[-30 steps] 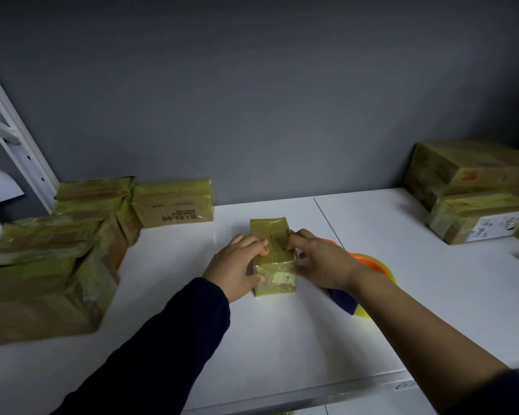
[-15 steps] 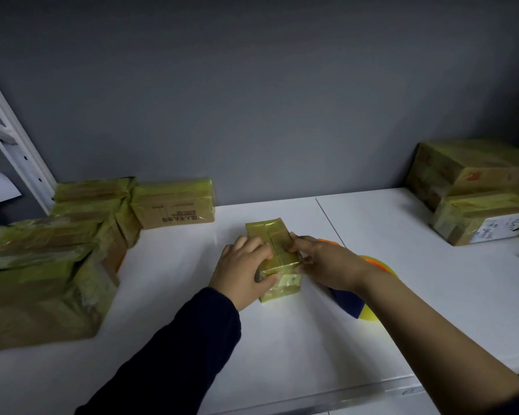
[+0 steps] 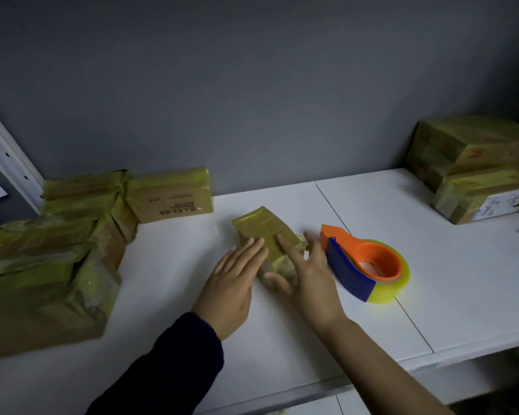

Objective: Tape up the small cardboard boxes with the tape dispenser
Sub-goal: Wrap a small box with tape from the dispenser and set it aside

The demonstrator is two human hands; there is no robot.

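Small box [image 3: 264, 232] sits mid-table [image 3: 450, 274], skewed, under 2 flat hands: left hand [image 3: 232, 283] fingers straight, together; right hand [image 3: 307, 280] fingers spread. Tape dispenser [image 3: 364, 265] just beside that right hand. Taped boxes [image 3: 51, 265] crowd the left.

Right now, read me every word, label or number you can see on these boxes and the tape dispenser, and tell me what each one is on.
No text here is clear enough to quote.
On the brown box by the wall: two lines of dark print, upside down, too blurred to read.
On the lower box on the right: a white label with dark marks, too small to read.
On the upper box on the right: a red mark, blurred.
On the tape dispenser: no lettering shows.
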